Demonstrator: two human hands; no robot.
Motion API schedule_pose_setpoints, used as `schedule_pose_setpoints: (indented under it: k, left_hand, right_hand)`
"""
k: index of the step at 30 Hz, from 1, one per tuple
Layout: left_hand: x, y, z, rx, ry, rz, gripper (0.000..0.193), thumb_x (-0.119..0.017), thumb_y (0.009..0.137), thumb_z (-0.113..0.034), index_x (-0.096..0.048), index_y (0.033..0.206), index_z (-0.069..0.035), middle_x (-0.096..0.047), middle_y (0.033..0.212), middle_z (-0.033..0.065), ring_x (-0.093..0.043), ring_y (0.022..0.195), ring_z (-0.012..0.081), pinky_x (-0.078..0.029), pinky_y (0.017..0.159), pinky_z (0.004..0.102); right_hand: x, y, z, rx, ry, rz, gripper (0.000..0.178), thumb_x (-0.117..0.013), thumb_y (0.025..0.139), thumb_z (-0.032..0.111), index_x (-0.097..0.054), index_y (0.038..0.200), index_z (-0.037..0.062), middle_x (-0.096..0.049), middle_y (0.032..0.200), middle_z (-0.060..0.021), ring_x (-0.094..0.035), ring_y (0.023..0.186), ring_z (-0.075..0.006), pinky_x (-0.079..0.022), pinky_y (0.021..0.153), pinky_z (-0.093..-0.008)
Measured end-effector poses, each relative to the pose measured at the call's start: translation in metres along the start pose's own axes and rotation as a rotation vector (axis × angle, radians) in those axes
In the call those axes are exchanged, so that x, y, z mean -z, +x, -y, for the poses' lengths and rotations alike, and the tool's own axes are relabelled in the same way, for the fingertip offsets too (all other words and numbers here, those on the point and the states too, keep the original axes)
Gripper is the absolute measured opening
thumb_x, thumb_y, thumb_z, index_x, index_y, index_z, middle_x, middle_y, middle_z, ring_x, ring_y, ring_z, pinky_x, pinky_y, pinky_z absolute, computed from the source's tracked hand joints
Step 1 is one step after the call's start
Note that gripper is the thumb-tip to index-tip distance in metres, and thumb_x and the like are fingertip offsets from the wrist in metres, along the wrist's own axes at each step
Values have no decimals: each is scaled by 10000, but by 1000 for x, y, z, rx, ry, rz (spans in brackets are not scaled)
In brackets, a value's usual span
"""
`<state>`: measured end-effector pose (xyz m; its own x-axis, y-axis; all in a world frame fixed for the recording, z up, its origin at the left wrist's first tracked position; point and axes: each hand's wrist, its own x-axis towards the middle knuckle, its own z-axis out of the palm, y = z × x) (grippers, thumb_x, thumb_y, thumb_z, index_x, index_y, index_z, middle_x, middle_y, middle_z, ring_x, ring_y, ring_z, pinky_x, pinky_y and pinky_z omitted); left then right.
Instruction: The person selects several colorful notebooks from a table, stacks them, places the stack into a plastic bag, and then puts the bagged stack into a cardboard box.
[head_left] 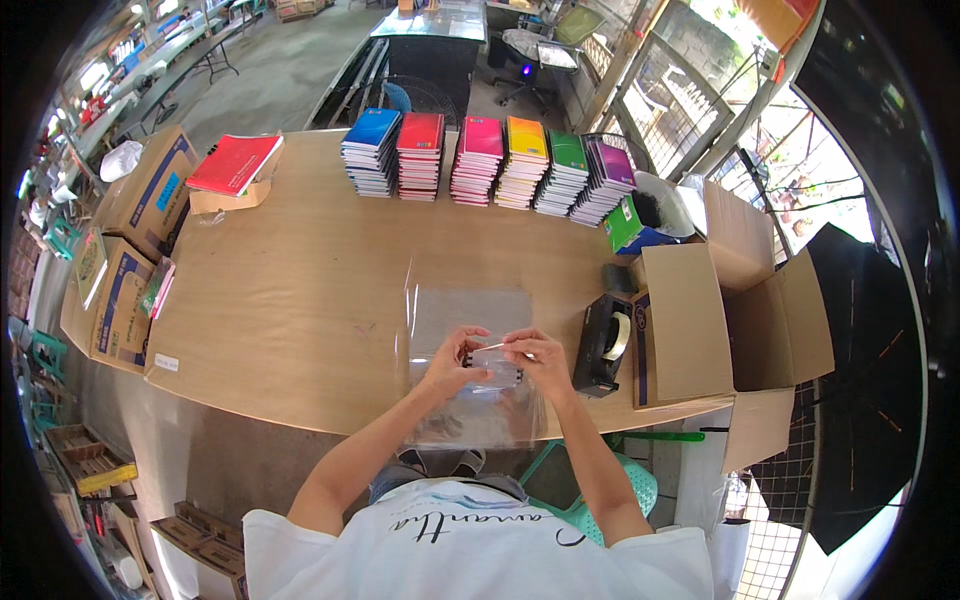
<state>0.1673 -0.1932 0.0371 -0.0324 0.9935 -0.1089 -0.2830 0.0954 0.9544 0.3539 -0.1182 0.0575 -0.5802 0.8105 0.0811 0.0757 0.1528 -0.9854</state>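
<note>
My left hand and my right hand meet over the near middle of the table, fingers bent inward. Between them is a small pale thing with black, coil-like bits at its two sides; its kind is hard to make out. A thin, light strip runs between the fingertips at its upper edge. Both hands are closed on it. Beneath lies a clear plastic sheet or bag, which hangs over the table's front edge towards me.
Stacks of spiral notebooks, blue to purple, line the table's far side. On the right stand a black tape dispenser and an open carton. Cartons and a red notebook pile are at the left.
</note>
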Motion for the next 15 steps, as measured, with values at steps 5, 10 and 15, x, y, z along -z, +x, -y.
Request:
schedule_pose_setpoints:
  k: [5, 10, 15]
  left_hand:
    - [-2, -3, 14, -62, -22, 11, 332, -724, 671, 36, -655, 983, -52, -583, 1017, 57, -551, 946, 137, -456, 821, 277]
    - [-12, -9, 14, -88, 146, -167, 89, -735, 691, 23, -711, 723, -57, -573, 1021, 53, -552, 937, 133, -465, 789, 257]
    - [-32, -14, 13, -103, 61, -267, 130, -715, 646, 55, -713, 711, -57, -576, 995, 70, -529, 1005, 161, -410, 809, 280]
  right_hand:
    - [-12, -31, 7, 474, -450, -113, 266, -723, 709, -12, -719, 916, 154, -625, 1069, -91, -563, 1022, -260, -464, 853, -374]
    - [-2, -56, 28, 454, -663, -294, 231, -723, 700, 27, -708, 900, 141, -580, 1166, -95, -541, 1059, -266, -466, 849, -369]
    - [112, -94, -16, -559, -296, -1060, 173, -705, 771, 104, -687, 912, 6, -584, 1134, -144, -531, 1026, -249, -454, 821, -370]
